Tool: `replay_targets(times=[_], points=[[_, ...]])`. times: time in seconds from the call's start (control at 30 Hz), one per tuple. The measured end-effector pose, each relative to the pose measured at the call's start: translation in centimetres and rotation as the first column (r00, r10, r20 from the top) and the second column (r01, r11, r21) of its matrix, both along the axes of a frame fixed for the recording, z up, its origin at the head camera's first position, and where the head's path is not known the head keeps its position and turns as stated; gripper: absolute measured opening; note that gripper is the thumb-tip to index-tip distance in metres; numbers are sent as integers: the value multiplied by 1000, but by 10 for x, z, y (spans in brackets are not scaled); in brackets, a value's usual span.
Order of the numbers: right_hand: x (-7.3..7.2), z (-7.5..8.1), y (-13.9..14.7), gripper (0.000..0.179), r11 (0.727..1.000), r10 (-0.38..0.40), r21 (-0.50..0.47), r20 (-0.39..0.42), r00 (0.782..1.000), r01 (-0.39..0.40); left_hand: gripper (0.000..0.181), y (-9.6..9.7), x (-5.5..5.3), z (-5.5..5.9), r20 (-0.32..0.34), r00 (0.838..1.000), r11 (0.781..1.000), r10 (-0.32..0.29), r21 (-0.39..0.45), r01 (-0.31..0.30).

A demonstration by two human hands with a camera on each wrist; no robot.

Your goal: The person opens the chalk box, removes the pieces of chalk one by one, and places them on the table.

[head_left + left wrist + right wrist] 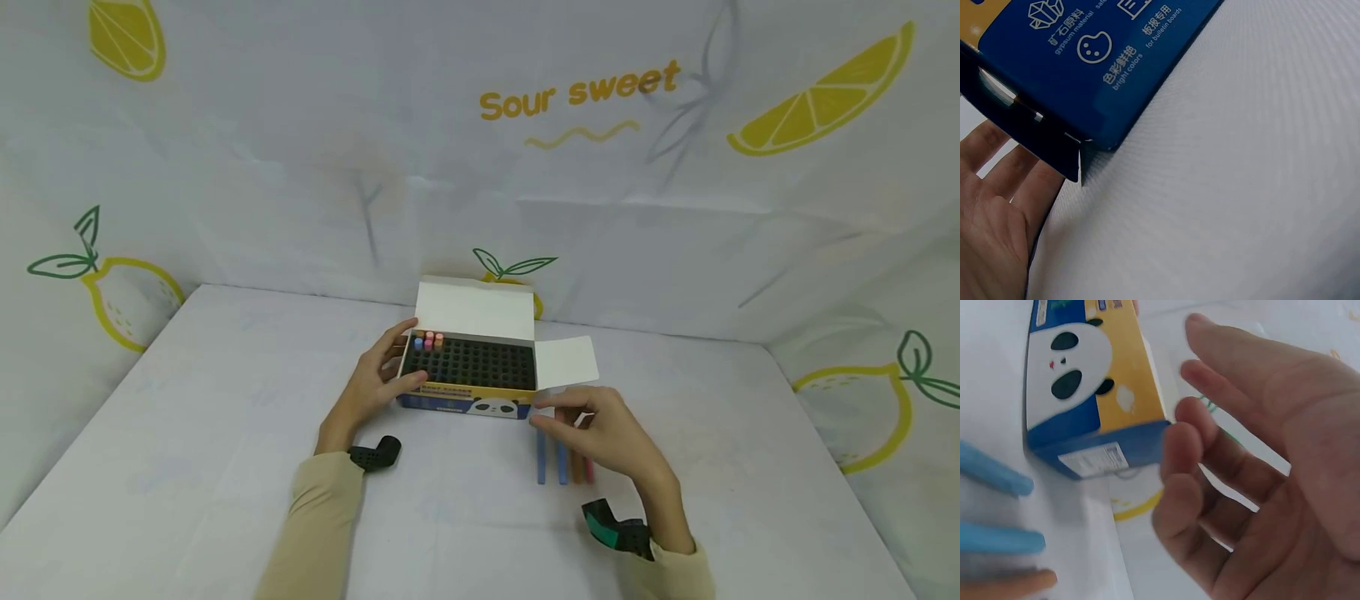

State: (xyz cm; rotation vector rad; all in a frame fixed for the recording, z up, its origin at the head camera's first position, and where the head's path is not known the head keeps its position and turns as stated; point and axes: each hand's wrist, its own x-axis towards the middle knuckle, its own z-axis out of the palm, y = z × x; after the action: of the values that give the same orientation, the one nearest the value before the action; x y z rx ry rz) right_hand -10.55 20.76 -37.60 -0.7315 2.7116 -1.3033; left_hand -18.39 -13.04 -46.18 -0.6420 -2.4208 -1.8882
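A cardboard chalk box (468, 400), blue and yellow with a panda face, stands with its lid up. Its black holder (480, 362) has many holes, with several coloured chalk sticks (429, 343) upright at the left end. My left hand (367, 387) grips the box's left end, thumb on the front edge. In the left wrist view, its fingers reach behind a dark side flap (1029, 131). Near the front right corner, my right hand (603, 425) is loosely bent with nothing between thumb and fingers. Below it lie two blue chalk sticks (541, 458), a brown one (577, 468) and a reddish one (589, 473).
The white lid (476, 308) leans back toward the lemon-printed backdrop (420, 208). A white end flap (566, 362) sticks out to the right. A white cloth covers the table (225, 483). Dark wrist devices (375, 454) sit on both forearms.
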Motion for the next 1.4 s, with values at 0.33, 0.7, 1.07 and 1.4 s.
replay_targets(times=[0.33, 0.7, 1.07, 1.4], points=[[-12, 3, -35, 24, 992, -68, -110, -62, 996, 61, 80, -1, 0, 0, 15, 1000, 1000, 20, -9, -20], [-37, 3, -67, 17, 964, -164, -231, -122, 979, 133, 80, 0, -1, 0, 18, 1000, 1000, 12, -10, -12], [-65, 3, -107, 19, 928, -282, -283, -105, 954, 243, 80, 2, -2, 4, 20, 1000, 1000, 15, -4, -15], [-76, -13, -126, 19, 930, -286, -275, -119, 951, 245, 80, 1, -1, 2, 15, 1000, 1000, 8, -6, -8]])
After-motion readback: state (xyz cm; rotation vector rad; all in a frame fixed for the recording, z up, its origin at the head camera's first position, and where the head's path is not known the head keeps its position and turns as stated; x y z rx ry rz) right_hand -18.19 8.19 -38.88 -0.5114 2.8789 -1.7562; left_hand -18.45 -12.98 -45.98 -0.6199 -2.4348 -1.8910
